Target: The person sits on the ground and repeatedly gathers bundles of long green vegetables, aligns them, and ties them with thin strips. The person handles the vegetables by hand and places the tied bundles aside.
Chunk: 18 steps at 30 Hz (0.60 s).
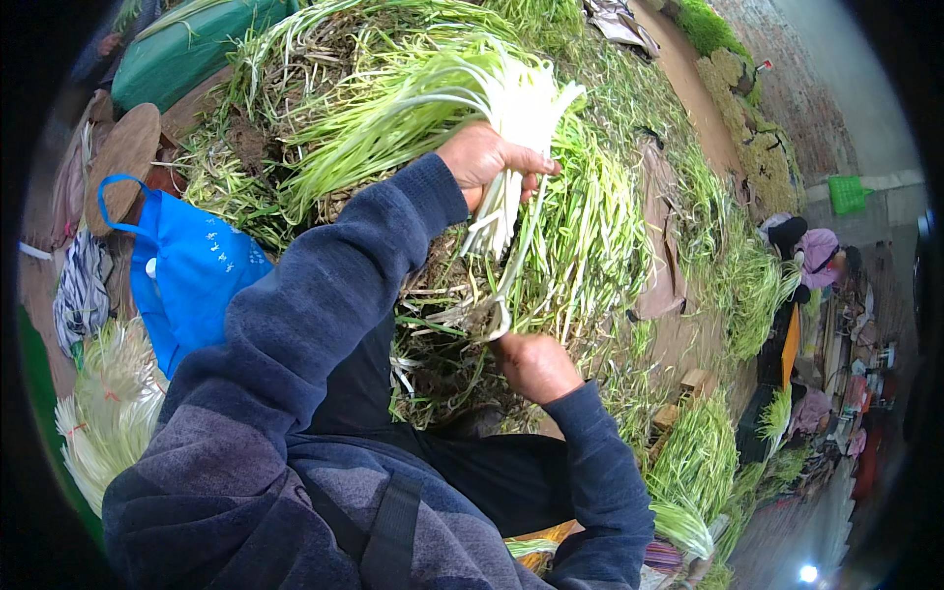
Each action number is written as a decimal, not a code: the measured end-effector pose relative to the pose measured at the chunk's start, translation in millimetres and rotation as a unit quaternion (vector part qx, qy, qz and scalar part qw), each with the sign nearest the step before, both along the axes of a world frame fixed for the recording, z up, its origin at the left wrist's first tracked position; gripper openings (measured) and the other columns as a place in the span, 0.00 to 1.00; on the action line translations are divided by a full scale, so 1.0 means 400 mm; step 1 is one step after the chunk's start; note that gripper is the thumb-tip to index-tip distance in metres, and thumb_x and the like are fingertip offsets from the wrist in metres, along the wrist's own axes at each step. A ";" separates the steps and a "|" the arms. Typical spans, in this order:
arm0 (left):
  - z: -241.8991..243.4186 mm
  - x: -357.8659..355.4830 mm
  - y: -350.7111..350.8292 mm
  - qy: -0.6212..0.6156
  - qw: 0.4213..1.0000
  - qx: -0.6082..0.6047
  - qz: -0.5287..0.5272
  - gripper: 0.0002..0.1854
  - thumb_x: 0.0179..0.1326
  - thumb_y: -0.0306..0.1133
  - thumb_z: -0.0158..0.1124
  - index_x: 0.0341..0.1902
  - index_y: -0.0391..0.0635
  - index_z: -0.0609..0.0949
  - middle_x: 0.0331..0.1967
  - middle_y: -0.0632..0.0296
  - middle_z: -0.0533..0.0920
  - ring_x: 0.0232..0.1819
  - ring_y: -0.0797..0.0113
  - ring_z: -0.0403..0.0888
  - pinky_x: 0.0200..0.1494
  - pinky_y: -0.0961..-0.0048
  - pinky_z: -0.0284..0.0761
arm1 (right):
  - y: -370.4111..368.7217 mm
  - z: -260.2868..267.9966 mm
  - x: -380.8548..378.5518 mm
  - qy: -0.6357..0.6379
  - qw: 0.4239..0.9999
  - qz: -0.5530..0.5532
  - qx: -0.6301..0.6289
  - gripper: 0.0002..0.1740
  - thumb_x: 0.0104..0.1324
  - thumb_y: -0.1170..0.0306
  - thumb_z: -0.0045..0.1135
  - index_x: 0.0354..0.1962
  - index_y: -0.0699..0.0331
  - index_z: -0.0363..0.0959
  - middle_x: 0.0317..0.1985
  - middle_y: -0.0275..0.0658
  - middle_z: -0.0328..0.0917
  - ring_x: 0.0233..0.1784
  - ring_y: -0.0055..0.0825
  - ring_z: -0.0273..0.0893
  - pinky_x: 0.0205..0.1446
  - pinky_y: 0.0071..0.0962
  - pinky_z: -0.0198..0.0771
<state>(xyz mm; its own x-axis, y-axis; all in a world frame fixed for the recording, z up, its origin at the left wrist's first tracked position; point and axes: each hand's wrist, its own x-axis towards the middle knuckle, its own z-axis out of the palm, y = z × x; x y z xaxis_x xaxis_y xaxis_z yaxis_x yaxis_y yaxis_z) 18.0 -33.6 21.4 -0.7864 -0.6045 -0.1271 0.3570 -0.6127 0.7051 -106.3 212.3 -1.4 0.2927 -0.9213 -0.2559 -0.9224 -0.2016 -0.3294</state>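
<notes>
Above the heap, my left hand (498, 164) is closed around a thick bunch of long-leaved vegetable stalks (520, 103) with white stems. Its pale green leaves fan out to the left. A single drooping stalk (525, 251) runs down from this bunch towards my right hand (540, 366). My right fingers appear closed on the low end of that stalk, where it bends and looks soiled; the fingertips are partly hidden. Under both hands spreads a large heap of loose green stalks (597, 251), with brown, dirty trimmings (450, 369) at my feet.
A blue cloth bag (199, 273) lies by my left arm, near a round wooden board (122, 169) and a green container (199, 59). Tied pale bundles (110, 413) rest at lower left. At right are leafy piles (697, 457), wooden blocks (697, 381) and a seated person (815, 254).
</notes>
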 end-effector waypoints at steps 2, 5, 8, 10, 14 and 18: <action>-0.002 -0.007 -0.009 0.004 1.000 -0.009 0.026 0.10 0.58 0.19 0.66 0.42 0.27 0.81 0.35 0.49 0.86 0.22 0.73 0.82 0.25 0.74 0.83 | 0.043 -0.022 0.021 0.000 0.996 0.002 0.084 0.06 0.66 0.70 0.53 0.38 0.64 0.73 0.20 0.44 0.77 0.23 0.41 0.79 0.27 0.39 0.77; -0.003 -0.009 -0.017 0.013 0.999 0.002 0.044 0.09 0.59 0.20 0.66 0.41 0.25 0.81 0.36 0.48 0.85 0.22 0.71 0.82 0.28 0.74 0.83 | 0.107 -0.053 0.065 0.030 0.984 0.062 0.165 0.10 0.67 0.69 0.49 0.42 0.63 0.74 0.21 0.46 0.78 0.25 0.43 0.80 0.29 0.42 0.78; 0.001 -0.002 -0.022 0.013 0.999 0.007 0.046 0.10 0.60 0.21 0.66 0.42 0.26 0.81 0.37 0.48 0.85 0.23 0.70 0.82 0.29 0.74 0.83 | 0.166 -0.071 0.107 0.045 0.946 0.117 0.299 0.10 0.62 0.69 0.50 0.35 0.63 0.79 0.31 0.48 0.82 0.36 0.47 0.83 0.39 0.44 0.79; 0.007 0.003 -0.027 0.012 0.998 -0.003 0.061 0.10 0.60 0.21 0.65 0.43 0.27 0.81 0.37 0.49 0.85 0.23 0.71 0.82 0.29 0.74 0.83 | 0.189 -0.076 0.134 0.027 0.923 0.124 0.364 0.11 0.63 0.69 0.50 0.35 0.64 0.79 0.34 0.49 0.83 0.39 0.47 0.83 0.42 0.44 0.79; 0.007 0.009 -0.029 0.019 0.997 -0.013 0.073 0.11 0.60 0.23 0.66 0.44 0.27 0.81 0.37 0.50 0.86 0.24 0.72 0.82 0.29 0.74 0.83 | 0.150 -0.051 0.128 0.097 0.941 0.063 0.319 0.19 0.63 0.67 0.52 0.51 0.64 0.73 0.43 0.52 0.81 0.37 0.46 0.83 0.40 0.41 0.81; 0.000 0.006 -0.016 0.012 0.999 0.031 0.007 0.12 0.61 0.23 0.66 0.45 0.28 0.81 0.33 0.55 0.85 0.23 0.73 0.81 0.30 0.73 0.83 | 0.071 0.062 0.024 -0.044 0.997 -0.045 0.032 0.25 0.58 0.69 0.66 0.53 0.67 0.73 0.42 0.49 0.82 0.36 0.40 0.84 0.43 0.35 0.81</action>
